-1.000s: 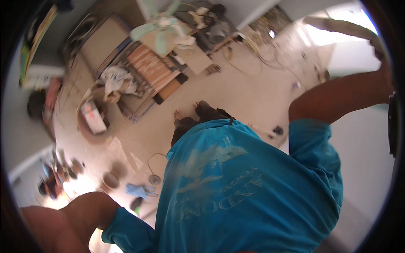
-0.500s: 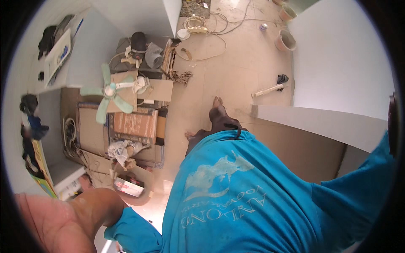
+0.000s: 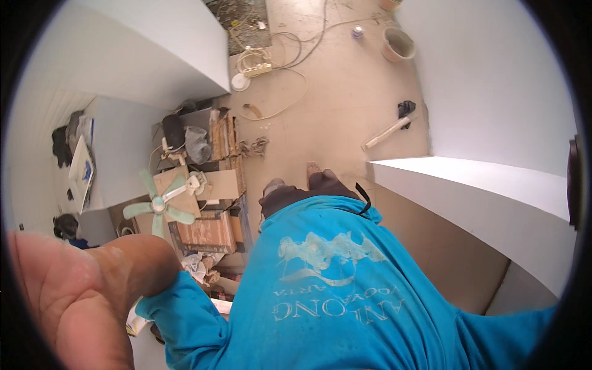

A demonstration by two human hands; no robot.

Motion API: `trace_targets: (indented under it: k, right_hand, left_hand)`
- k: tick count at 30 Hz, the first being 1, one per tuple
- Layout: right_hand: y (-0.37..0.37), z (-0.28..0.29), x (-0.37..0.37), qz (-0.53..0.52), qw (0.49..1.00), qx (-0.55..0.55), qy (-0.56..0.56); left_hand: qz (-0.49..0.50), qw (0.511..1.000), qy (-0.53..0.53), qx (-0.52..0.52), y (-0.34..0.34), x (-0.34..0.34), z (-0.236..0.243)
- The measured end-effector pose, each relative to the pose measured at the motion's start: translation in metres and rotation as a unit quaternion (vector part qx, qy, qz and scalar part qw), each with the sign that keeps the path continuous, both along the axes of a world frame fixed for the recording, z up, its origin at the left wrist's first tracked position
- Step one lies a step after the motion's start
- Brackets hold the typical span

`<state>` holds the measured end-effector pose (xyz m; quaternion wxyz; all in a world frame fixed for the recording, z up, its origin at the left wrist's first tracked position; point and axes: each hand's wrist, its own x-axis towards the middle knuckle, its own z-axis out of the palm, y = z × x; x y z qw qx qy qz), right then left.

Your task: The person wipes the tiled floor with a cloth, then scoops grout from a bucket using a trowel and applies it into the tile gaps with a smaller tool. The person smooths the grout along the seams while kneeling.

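Note:
Close at the lower left, my left hand (image 3: 58, 302) is raised with its palm showing and pale dust on the skin. Its fingers run out past the dark rim, so whether they hold anything is hidden. My right arm, in a blue sleeve (image 3: 505, 333), stretches out to the right edge; the right hand lies outside the picture. Beyond my left forearm, the pale green blades of a fan (image 3: 159, 205) stand over a stack of boards and boxes (image 3: 206, 233). My blue shirt (image 3: 345, 296) fills the lower middle.
A white ledge (image 3: 468, 185) juts out at my right. Past my feet lie a pale stick (image 3: 388, 132) with a black wrapped end, a cable with a power strip (image 3: 256, 71), a small can (image 3: 357, 32) and a bucket (image 3: 398, 45). A grey cabinet (image 3: 123, 151) stands left.
My view has shifted: the fan and stacked boards sit lower, and more white wall shows at upper left. My feet have changed position. The left hand stays raised at lower left.

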<state>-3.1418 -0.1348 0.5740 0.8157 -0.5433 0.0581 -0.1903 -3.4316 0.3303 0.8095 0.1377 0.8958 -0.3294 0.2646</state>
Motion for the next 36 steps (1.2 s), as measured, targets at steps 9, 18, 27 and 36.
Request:
trace_targets:
  k: [9, 18, 27, 36]
  right_hand:
    - [-0.023, 0.011, 0.077, -0.101, 0.992, -0.075, -0.018]
    - [0.006, 0.038, 0.207, -0.172, 0.976, -0.126, -0.051]
    - [0.076, 0.097, 0.356, -0.145, 0.971, -0.163, -0.100]
    - [0.147, 0.120, 0.527, -0.061, 0.971, -0.172, -0.154]
  left_hand:
    - [-0.045, 0.999, -0.015, -0.008, 0.035, 0.138, -0.035]
    - [-0.011, 0.998, -0.054, 0.016, 0.101, 0.252, -0.051]
    - [0.017, 0.998, -0.063, -0.003, 0.127, 0.356, -0.038]
    - [0.305, 0.931, -0.064, -0.191, 0.113, 0.425, -0.062]
